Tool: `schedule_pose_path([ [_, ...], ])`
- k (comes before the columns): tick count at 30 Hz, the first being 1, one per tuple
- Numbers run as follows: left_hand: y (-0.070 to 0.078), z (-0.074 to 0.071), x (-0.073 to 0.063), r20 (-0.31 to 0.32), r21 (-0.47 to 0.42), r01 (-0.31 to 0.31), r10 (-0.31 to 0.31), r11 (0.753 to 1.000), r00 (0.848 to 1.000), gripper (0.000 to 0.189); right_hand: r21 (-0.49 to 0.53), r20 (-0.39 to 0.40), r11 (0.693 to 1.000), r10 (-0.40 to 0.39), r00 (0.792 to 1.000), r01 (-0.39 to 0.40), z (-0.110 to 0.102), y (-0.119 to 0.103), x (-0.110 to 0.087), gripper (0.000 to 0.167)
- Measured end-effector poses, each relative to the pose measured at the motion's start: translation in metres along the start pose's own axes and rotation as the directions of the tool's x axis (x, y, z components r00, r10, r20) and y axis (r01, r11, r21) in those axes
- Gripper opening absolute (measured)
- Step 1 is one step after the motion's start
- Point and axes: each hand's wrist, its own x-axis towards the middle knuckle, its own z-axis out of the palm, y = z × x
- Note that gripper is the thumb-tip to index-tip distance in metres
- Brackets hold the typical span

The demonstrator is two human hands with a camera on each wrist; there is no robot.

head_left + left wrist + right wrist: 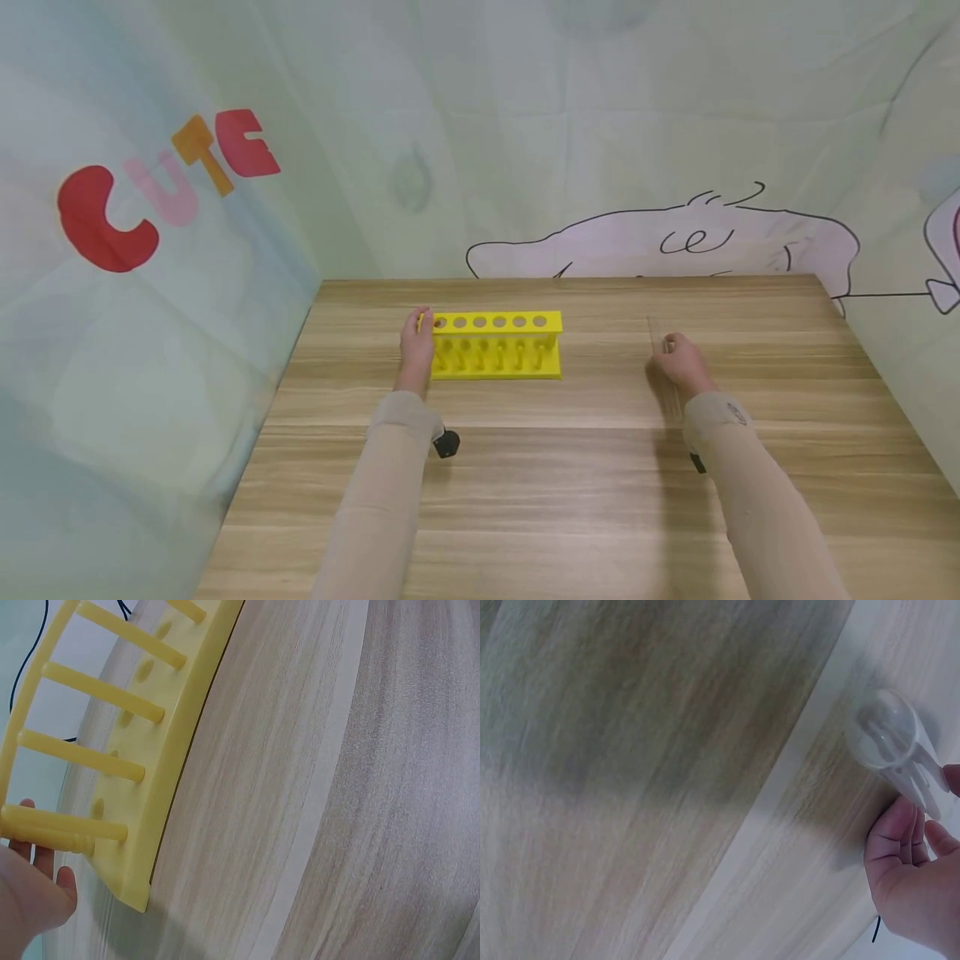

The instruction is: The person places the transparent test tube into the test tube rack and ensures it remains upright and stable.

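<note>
A yellow test tube rack [553, 322] with a row of holes and pegs stands upright toward the back of the table. My left hand [417, 343] grips its left end, fingers at the end post and top bar. The left wrist view shows the rack's pegs [103, 694] close up, with the left hand [34, 896] around the end post. To the right, my right hand [681, 364] pinches a clear test tube [654, 327] over the table. In the right wrist view the tube's round mouth [885, 729] points toward the wrist, and the fingers of the right hand [919, 881] hold it farther along.
The wood-patterned table [555, 517] runs up to a pale printed cloth backdrop [525, 150] at the back and left. A dark cable [30, 656] shows past the table's edge in the left wrist view.
</note>
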Motion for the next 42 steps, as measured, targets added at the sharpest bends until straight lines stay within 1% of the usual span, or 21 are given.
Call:
schedule_pose_path([
  [7,0.0015,-0.0005,-0.0009,0.0,-0.01,0.013,-0.013,1.0,1.0,0.04,0.068,-0.004,0.998,-0.004,1.0,0.004,0.0012,-0.0023,-0.005,0.06],
  [10,0.0018,-0.0013,-0.0022,0.012,-0.006,0.014,-0.014,1.0,1.0,0.041,0.057,-0.015,0.998,-0.006,1.0,0.007,0.0017,-0.0035,-0.0053,0.058],
  [15,0.0013,-0.0015,-0.0041,0.022,0.004,-0.007,0.007,1.0,1.0,0.041,0.042,-0.026,0.999,0.016,1.0,-0.015,0.0019,-0.0045,-0.0038,0.054],
  [19,0.0008,-0.001,-0.0033,0.012,-0.001,-0.011,0.011,1.0,1.0,0.041,0.054,-0.017,0.998,0.045,0.999,-0.044,0.0019,-0.0046,-0.002,0.053],
  [24,-0.0001,-0.0004,-0.0012,0.003,-0.006,-0.006,0.006,1.0,1.0,0.041,0.051,-0.01,0.997,0.057,0.998,-0.057,0.0016,-0.0049,-0.0011,0.053],
  [31,0.0,-0.0001,-0.0009,-0.003,-0.009,-0.013,0.013,1.0,1.0,0.041,0.005,-0.004,0.999,0.047,0.999,-0.047,0.0001,-0.0051,-0.0009,0.053],
  [36,0.0005,-0.001,-0.0015,-0.001,0.008,-0.009,0.009,1.0,1.0,0.041,0.023,0.007,0.999,0.03,1.0,-0.03,-0.001,-0.0048,-0.0025,0.054],
  [42,0.0017,-0.0018,-0.003,0.011,0.013,0.002,-0.002,1.0,1.0,0.04,0.052,0.048,0.999,0.006,0.999,-0.008,-0.0059,-0.0013,-0.0054,0.056],
])
